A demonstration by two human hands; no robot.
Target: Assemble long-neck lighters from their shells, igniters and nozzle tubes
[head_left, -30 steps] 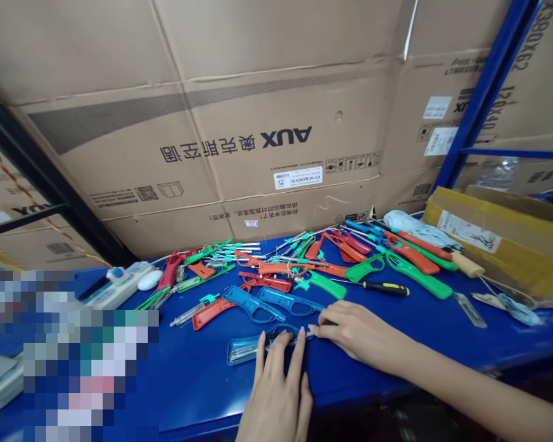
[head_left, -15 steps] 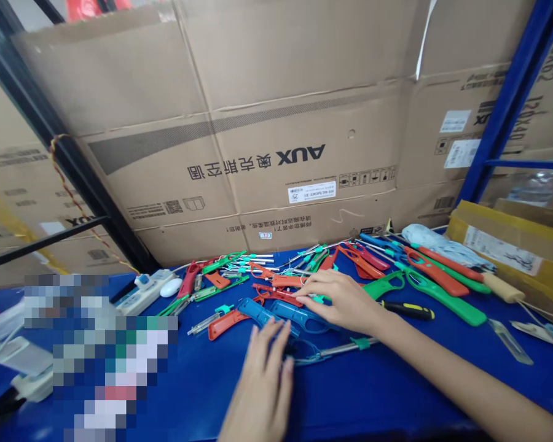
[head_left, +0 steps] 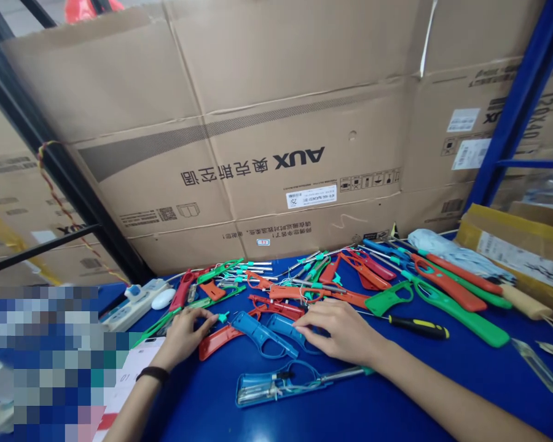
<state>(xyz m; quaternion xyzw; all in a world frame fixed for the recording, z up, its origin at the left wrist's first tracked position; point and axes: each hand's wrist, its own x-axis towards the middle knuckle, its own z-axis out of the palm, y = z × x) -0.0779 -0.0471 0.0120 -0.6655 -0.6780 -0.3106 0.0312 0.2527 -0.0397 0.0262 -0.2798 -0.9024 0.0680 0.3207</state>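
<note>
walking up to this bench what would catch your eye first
The jumble of red, green and blue plastic lighter-style handles spread across the blue bench top stands out first. At its near edge, the person's left hand and right hand sit on either side of a blue handle. Behind it all rises a big cardboard carton, with its AUX lettering printed upside down.

"What lay between the left hand (head_left: 183, 334) and right hand (head_left: 341, 333)?"

"Plastic lighter bodies (head_left: 260, 334), on the table (head_left: 203, 411)."

"And beyond the hands?"

"A screwdriver (head_left: 417, 327) right, a power strip (head_left: 129, 313) left, cardboard cartons (head_left: 267, 80) behind."
</note>
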